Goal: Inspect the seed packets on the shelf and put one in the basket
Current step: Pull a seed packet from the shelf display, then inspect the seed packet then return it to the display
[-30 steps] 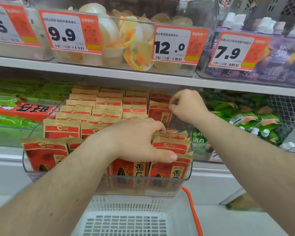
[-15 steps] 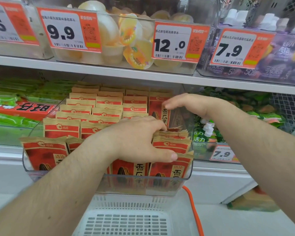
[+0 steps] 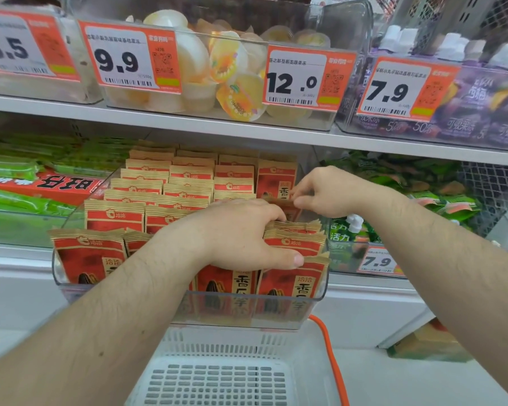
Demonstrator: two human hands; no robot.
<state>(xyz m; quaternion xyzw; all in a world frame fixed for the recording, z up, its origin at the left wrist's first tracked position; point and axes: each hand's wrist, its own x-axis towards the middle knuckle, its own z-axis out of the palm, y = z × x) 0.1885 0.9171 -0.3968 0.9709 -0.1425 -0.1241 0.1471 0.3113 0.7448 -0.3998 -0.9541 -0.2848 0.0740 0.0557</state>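
With the left hand (image 3: 241,232) clamped over the front red-and-tan paper seed packets (image 3: 294,244) in the clear plastic bin (image 3: 247,312), the right hand (image 3: 326,191) pinching one packet behind them could snag its neighbours and tip them out

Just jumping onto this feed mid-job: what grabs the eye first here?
Two bare arms reach into a clear bin packed with red-and-tan seed packets on the middle shelf. The left hand grips the front-right stack, while the right hand pinches a packet further back. Big orange price tags line the shelf above, and a white basket waits below.
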